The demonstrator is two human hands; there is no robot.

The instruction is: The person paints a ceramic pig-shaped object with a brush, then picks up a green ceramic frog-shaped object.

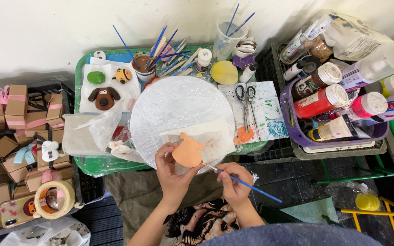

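My left hand (172, 171) holds a flat orange clay shape (188, 153) with a small bump on top, just above a sheet of white paper (215, 136). My right hand (234, 182) grips a thin blue-handled brush (245, 183), whose tip touches the lower right edge of the orange shape. Both hands hover at the near edge of a round white board wrapped in plastic film (178, 107), which rests on a green tray (80, 68).
Clay figures, a brown dog face (104, 97), a green blob (96, 77) and a bee (123, 75), lie on paper at back left. A cup of brushes (144, 64), scissors (245, 93), a basket of paint bottles (338, 105), brown gift boxes (17, 109) and a tape roll (53, 199) surround the tray.
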